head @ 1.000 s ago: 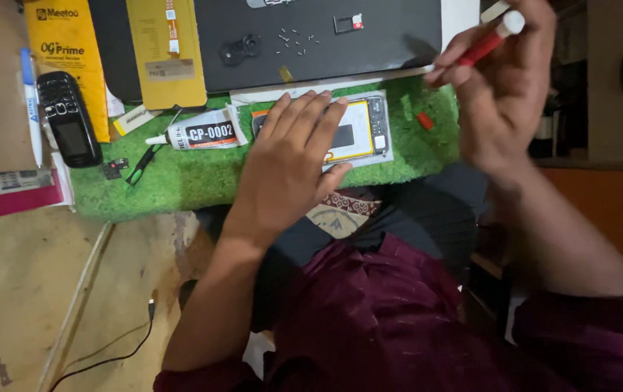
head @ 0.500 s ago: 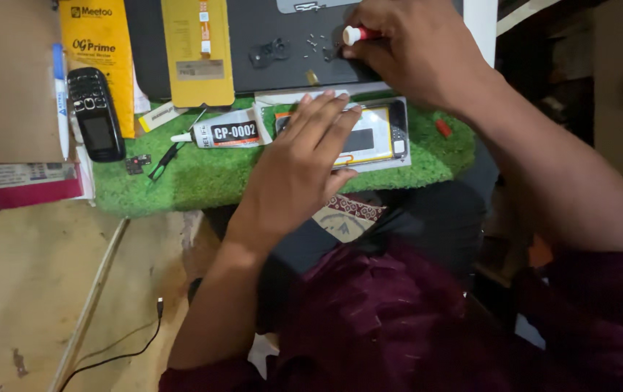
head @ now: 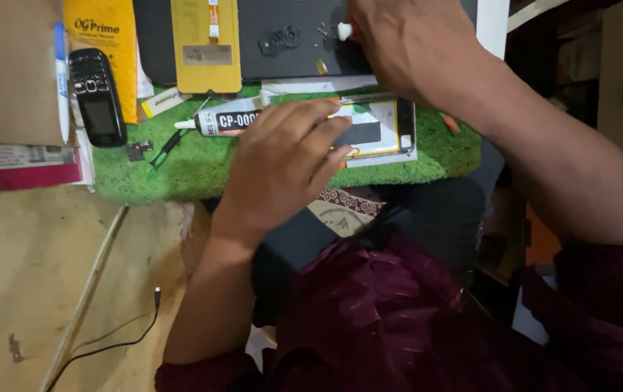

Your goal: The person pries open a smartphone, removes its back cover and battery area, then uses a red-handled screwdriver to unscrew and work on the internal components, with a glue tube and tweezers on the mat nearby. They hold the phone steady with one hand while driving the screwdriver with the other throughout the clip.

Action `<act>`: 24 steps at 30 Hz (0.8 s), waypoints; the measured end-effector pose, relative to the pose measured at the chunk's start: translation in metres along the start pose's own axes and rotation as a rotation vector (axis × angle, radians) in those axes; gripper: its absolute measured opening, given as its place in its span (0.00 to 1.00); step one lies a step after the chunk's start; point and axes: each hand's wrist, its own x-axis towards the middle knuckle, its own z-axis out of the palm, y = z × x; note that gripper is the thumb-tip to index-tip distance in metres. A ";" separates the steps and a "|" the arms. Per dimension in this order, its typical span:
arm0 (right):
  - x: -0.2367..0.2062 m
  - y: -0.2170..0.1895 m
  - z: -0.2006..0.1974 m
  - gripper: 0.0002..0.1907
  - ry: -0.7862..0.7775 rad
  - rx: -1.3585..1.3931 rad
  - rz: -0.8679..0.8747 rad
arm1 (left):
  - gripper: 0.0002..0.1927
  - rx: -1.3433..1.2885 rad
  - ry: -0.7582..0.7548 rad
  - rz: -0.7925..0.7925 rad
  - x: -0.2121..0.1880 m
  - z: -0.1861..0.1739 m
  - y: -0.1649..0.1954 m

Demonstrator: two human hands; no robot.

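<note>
The opened smartphone (head: 373,131) lies face-down on the green turf mat (head: 181,170), its inner frame and battery area showing, just beside a white glue tube (head: 228,121). The left hand (head: 282,163) rests flat on the phone's near end, fingers together and pressing it down. The right hand (head: 406,43) reaches past it to the dark work mat (head: 268,65), its fingers closed round a small white-tipped tool (head: 343,30) near a few loose screws (head: 322,29); the grip itself is mostly hidden.

The screws look easy to scatter if the tool tip or knuckles brush them, and the uncovered phone could slide on the turf if the left palm lifts. A black keypad phone (head: 94,94) and yellow packets (head: 205,43) lie further left.
</note>
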 end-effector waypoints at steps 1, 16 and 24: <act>0.000 -0.001 0.001 0.07 0.005 -0.008 -0.013 | 0.15 0.002 -0.004 -0.010 0.000 -0.002 0.001; -0.009 -0.012 -0.014 0.10 0.146 0.250 0.134 | 0.24 0.101 -0.039 -0.037 0.008 -0.020 0.003; -0.062 -0.019 -0.059 0.07 0.063 0.523 0.376 | 0.45 0.227 -0.129 -0.160 -0.002 -0.035 -0.004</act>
